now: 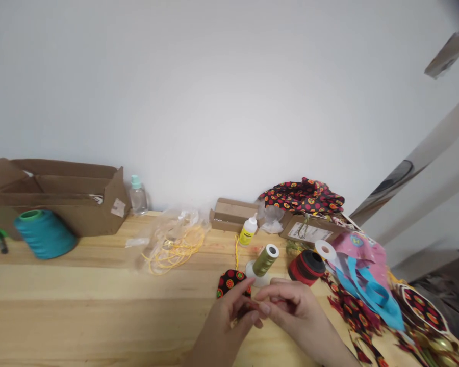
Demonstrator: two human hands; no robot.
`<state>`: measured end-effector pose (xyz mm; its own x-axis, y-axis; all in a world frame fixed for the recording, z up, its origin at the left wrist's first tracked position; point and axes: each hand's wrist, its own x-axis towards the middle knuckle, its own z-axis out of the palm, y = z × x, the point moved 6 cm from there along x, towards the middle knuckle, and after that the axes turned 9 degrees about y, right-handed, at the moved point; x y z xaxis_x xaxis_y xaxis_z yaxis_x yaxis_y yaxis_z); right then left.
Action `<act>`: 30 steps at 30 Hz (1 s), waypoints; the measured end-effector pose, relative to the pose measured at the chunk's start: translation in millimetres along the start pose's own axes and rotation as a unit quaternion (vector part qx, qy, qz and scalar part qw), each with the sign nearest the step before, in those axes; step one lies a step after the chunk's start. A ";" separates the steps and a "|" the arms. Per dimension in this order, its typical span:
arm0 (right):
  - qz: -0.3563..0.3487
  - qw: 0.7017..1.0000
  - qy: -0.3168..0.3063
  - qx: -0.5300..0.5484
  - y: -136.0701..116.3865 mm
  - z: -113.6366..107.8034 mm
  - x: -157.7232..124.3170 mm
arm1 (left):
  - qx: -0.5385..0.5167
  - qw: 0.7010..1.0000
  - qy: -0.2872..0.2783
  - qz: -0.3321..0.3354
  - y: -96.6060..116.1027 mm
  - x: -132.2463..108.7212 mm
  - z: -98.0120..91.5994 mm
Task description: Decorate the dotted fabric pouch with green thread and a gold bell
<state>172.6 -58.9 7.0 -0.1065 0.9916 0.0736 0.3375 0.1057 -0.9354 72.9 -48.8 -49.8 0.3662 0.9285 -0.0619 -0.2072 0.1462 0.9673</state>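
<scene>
My left hand [233, 318] and my right hand [296, 311] meet over the front of the table, fingertips pressed close together. Both are closed in a pinch, and whatever sits between the fingertips is too small and hidden to name. Just beyond my left fingers shows a black patterned fabric piece [226, 282], partly covered by that hand. A twisted yellow cord [236, 252] extends from its top. Behind my fingertips stands an olive-green thread spool [265, 262] on a white base.
Beyond are a yellow-labelled glue bottle [248, 232], a small cardboard box [235, 214] and a red-black spool [306, 267]. Tangled yellow cord [176, 252] lies left of centre. A teal thread cone [46, 237] fronts a large box [84, 216]. Blue ribbon [378, 300] and fabric scraps crowd the right.
</scene>
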 end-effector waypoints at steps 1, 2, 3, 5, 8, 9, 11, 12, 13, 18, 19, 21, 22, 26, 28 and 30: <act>-0.021 0.999 -0.001 -0.049 -1.5 -1.4 -0.3 | 0.000 1.000 0.006 -0.004 -2.4 -0.1 -1.9; -0.046 0.994 -0.003 -0.104 -3.8 -2.7 -0.8 | 0.003 1.000 0.006 -0.004 -3.5 -0.6 -2.9; -0.071 0.985 -0.007 -0.156 -6.4 -3.5 -1.3 | 0.008 1.000 0.000 -0.002 -3.4 -1.5 -3.0; -0.110 0.969 -0.024 -0.222 -12.0 -4.2 -2.7 | 0.017 1.000 -0.018 0.002 -0.9 -4.0 -1.3; -0.152 0.954 -0.076 -0.245 -21.0 -1.7 -5.2 | 0.014 0.998 -0.054 -0.006 3.1 -7.9 3.4; -0.166 0.950 -0.092 -0.248 -24.5 -0.8 -5.8 | 0.003 0.998 -0.066 -0.014 3.5 -8.9 5.2; -0.192 0.938 -0.116 -0.265 -30.6 0.4 -6.2 | -0.036 0.994 -0.100 -0.032 3.7 -10.6 9.8; -0.204 0.931 -0.122 -0.278 -33.1 0.6 -5.9 | -0.055 0.991 -0.117 -0.042 3.7 -11.4 11.9; -0.216 0.924 -0.127 -0.290 -35.5 0.8 -5.6 | -0.070 0.987 -0.133 -0.054 3.7 -12.4 13.9; -0.267 0.893 -0.175 -0.319 -46.5 5.4 -6.3 | -0.094 0.976 -0.166 -0.106 7.8 -18.3 17.0; -0.274 0.885 -0.183 -0.330 -48.4 6.8 -6.8 | -0.096 0.974 -0.170 -0.111 9.3 -19.3 17.5; -0.289 0.867 -0.196 -0.356 -51.5 10.3 -8.2 | -0.096 0.973 -0.176 -0.117 11.7 -20.4 17.8; -0.296 0.858 -0.203 -0.367 -52.4 12.2 -9.2 | -0.093 0.972 -0.182 -0.119 12.1 -20.7 17.5; -0.298 0.840 -0.193 -0.410 -50.2 12.8 -9.0 | -0.041 0.973 -0.185 -0.129 6.2 -21.8 3.0; -0.297 0.831 -0.164 -0.442 -46.3 9.4 -6.9 | 0.005 0.987 -0.122 -0.105 3.4 -20.5 -17.5; -0.306 0.814 -0.128 -0.477 -42.0 6.8 -5.0 | 0.053 0.997 0.020 -0.048 6.1 -20.0 -46.1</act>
<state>152.7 -68.8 43.5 -0.6775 0.6963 0.2370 0.7076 0.7049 -0.0481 22.5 -50.8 -54.0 0.3420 0.9255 -0.1625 -0.0755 0.1995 0.9770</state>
